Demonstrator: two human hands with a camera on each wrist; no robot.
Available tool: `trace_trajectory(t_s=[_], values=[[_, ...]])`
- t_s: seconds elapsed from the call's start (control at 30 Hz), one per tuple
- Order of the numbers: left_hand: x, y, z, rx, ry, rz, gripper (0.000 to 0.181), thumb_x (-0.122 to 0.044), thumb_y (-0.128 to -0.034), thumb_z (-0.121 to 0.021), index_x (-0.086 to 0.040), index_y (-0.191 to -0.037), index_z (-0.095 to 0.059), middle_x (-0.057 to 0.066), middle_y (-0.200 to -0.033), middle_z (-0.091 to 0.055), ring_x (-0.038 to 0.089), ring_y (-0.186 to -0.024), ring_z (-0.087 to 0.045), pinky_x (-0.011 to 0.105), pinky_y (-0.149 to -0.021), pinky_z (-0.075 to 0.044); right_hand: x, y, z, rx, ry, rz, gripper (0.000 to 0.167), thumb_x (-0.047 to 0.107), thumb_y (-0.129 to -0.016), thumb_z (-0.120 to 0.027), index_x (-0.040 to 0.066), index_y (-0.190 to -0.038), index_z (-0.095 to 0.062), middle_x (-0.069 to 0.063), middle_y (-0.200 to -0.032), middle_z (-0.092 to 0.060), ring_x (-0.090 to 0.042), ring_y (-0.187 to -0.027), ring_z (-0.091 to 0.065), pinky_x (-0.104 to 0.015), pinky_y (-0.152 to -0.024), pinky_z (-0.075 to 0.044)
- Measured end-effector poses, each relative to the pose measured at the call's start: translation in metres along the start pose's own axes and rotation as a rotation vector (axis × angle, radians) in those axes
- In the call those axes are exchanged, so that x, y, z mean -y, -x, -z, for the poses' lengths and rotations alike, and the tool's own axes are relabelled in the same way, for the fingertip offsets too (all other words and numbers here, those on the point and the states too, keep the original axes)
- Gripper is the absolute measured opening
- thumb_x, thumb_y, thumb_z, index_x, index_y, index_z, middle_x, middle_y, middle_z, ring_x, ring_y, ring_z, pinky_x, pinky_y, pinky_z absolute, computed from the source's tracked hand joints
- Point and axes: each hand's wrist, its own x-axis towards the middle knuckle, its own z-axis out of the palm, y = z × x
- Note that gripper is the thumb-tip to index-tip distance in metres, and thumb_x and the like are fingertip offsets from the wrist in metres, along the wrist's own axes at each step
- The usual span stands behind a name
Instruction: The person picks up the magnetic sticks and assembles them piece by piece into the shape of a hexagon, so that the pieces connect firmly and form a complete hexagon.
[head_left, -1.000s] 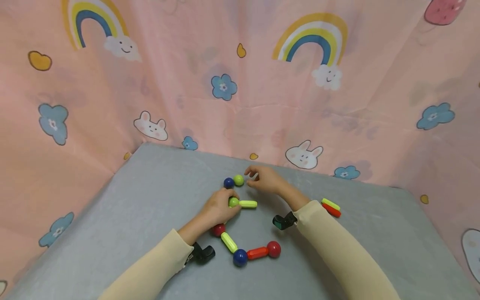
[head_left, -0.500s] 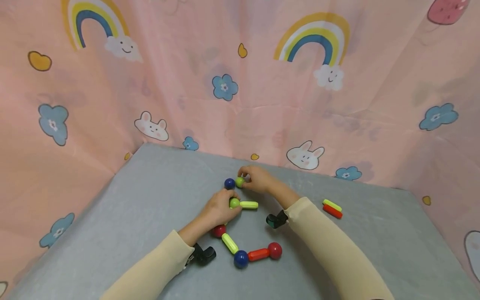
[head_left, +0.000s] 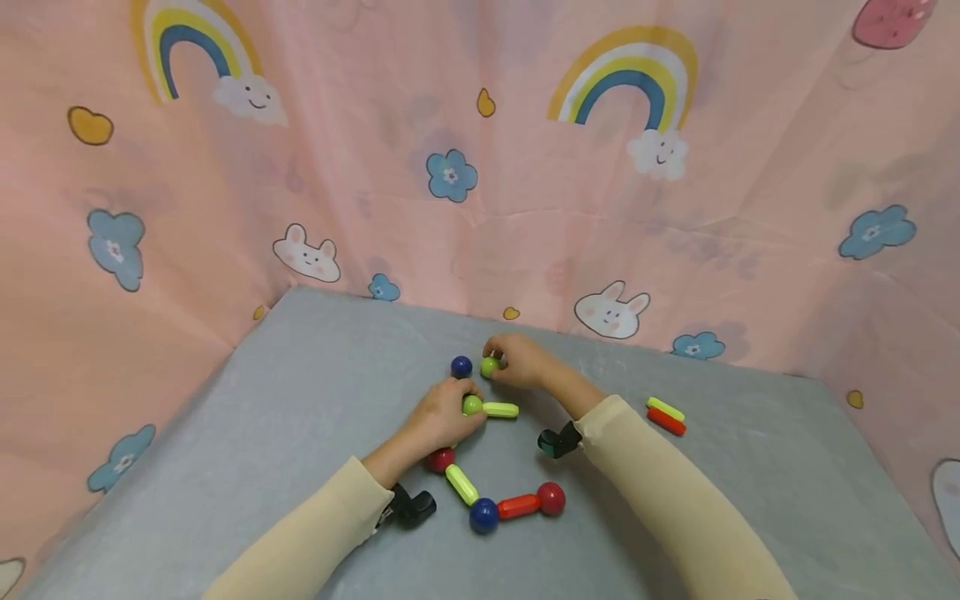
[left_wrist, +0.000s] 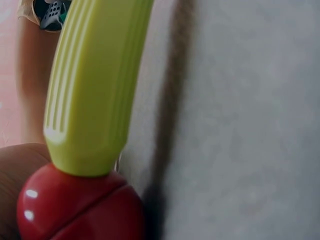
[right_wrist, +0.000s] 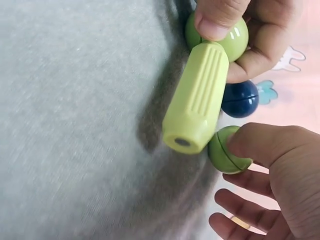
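My left hand (head_left: 447, 414) grips a green ball (head_left: 472, 405) with a yellow-green magnetic rod (head_left: 501, 410) sticking out to the right. That rod's free end, with a grey metal disc, faces the camera in the right wrist view. Beyond it, my right hand (head_left: 519, 360) pinches another green ball (right_wrist: 224, 156) between thumb and finger. A dark blue ball (head_left: 461, 367) sits just left of that ball, apart from it. Below my left hand a red ball (head_left: 441, 459) joins a yellow-green rod (head_left: 462, 485), then a blue ball (head_left: 483, 516), red rod (head_left: 518, 506) and red ball (head_left: 551, 498).
Two loose rods lie side by side at the right, one yellow-green (head_left: 666, 409) and one red (head_left: 666, 422). Grey cloth (head_left: 337, 358) covers the table. A pink printed curtain (head_left: 525, 208) hangs behind and at both sides.
My right hand has come left to the far green ball, taken hold of it and drawn it rightward, opening a gap from the blue ball. My left hand keeps its grip.
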Motion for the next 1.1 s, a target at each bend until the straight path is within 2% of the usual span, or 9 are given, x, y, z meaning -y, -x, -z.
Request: trace_trajectory(t_s=[0.23, 0.5, 0.6, 0.73, 1.1], values=[[-0.002, 0.000, 0.000, -0.001, -0.014, -0.030, 0.018, -0.018, -0.0804, -0.069, -0.014, -0.098, -0.070, 0.006, -0.093, -0.062, 0.015, -0.075, -0.052, 0.025, -0.060, -0.041, -0.009, 0.029, 0.005, -0.005, -0.012, -0.022, 0.029, 0.019, -0.085, -0.069, 0.005, -0.110, -0.065, -0.013, -0.105, -0.067, -0.022, -0.090, -0.062, -0.038, -0.080, -0.052], [-0.002, 0.000, 0.000, 0.015, -0.001, -0.004, 0.017, -0.018, -0.0811, -0.069, -0.015, -0.097, -0.070, 0.006, -0.094, -0.062, 0.016, -0.075, -0.052, 0.025, -0.060, -0.042, -0.011, 0.066, 0.007, -0.020, 0.016, -0.035, 0.026, 0.017, -0.082, -0.071, 0.006, -0.104, -0.066, -0.012, -0.097, -0.068, -0.019, -0.082, -0.063, -0.036, -0.075, -0.053], [-0.001, 0.000, -0.001, 0.021, 0.006, 0.009, 0.017, -0.020, -0.0819, -0.069, -0.015, -0.098, -0.070, 0.005, -0.094, -0.062, 0.015, -0.075, -0.053, 0.025, -0.059, -0.042, -0.009, 0.076, 0.005, -0.006, 0.037, -0.078, 0.025, 0.020, -0.081, -0.072, 0.009, -0.103, -0.067, -0.009, -0.096, -0.068, -0.018, -0.082, -0.062, -0.036, -0.074, -0.054], [-0.001, 0.000, -0.002, 0.017, 0.003, 0.010, 0.017, -0.020, -0.0823, -0.069, -0.015, -0.098, -0.070, 0.005, -0.092, -0.061, 0.014, -0.073, -0.052, 0.025, -0.058, -0.042, -0.005, 0.084, 0.002, 0.005, 0.046, -0.135, 0.025, 0.023, -0.081, -0.072, 0.013, -0.104, -0.067, -0.006, -0.095, -0.068, -0.016, -0.082, -0.060, -0.035, -0.074, -0.053], [-0.003, 0.000, -0.003, 0.003, -0.001, 0.010, 0.015, -0.021, -0.0814, -0.070, -0.017, -0.096, -0.071, 0.004, -0.090, -0.060, 0.015, -0.072, -0.051, 0.025, -0.057, -0.041, 0.003, 0.094, -0.007, -0.030, 0.008, -0.137, 0.025, 0.024, -0.082, -0.074, 0.013, -0.104, -0.068, -0.004, -0.093, -0.069, -0.013, -0.078, -0.059, -0.032, -0.072, -0.053]])
